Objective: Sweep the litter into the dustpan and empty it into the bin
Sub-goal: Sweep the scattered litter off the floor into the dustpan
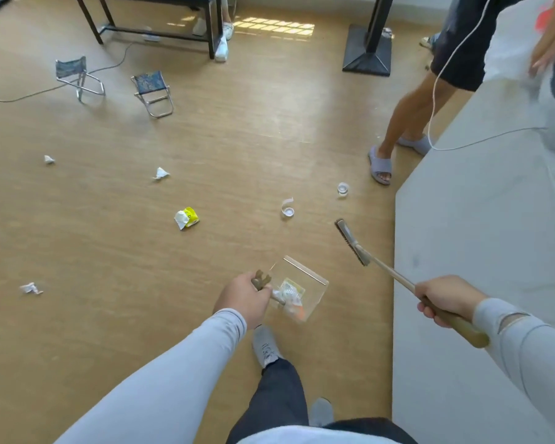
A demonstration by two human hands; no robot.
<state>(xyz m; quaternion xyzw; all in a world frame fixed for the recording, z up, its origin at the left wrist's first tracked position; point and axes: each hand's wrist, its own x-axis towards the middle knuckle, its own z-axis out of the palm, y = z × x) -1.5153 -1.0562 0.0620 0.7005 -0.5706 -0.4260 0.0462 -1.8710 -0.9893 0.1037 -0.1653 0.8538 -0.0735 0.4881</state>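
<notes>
Pointing up-left, broom [394,277] in right hand [444,299]

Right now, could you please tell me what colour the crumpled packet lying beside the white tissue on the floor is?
Yellow; the packet shows best in the head view.

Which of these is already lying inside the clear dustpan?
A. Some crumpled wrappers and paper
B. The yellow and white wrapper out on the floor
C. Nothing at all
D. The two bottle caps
A: crumpled wrappers and paper show through the clear dustpan that the left hand holds by its handle, while the bottle caps and the yellow and white wrapper lie out on the floor.
</notes>
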